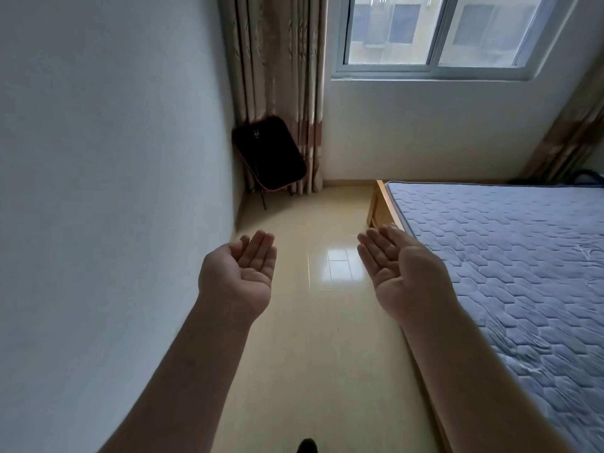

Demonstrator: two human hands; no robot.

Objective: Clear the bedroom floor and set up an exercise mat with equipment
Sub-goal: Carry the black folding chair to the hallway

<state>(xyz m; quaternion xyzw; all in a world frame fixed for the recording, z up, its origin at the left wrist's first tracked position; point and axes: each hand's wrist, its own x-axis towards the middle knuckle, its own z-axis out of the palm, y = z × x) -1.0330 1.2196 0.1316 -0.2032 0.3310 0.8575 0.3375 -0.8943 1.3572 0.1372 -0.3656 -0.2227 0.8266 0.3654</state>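
So I hold left hand (243,268) and right hand (394,268) palms-up, empty, mid-frame above the floor (327,354), probably ready to start.

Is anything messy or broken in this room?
Nothing looks broken or spilled. A black chair stands in the corner by the curtain; the left hand and right hand hold nothing.

Glossy beige floor (313,338), black folding chair (269,155) standing in its far corner
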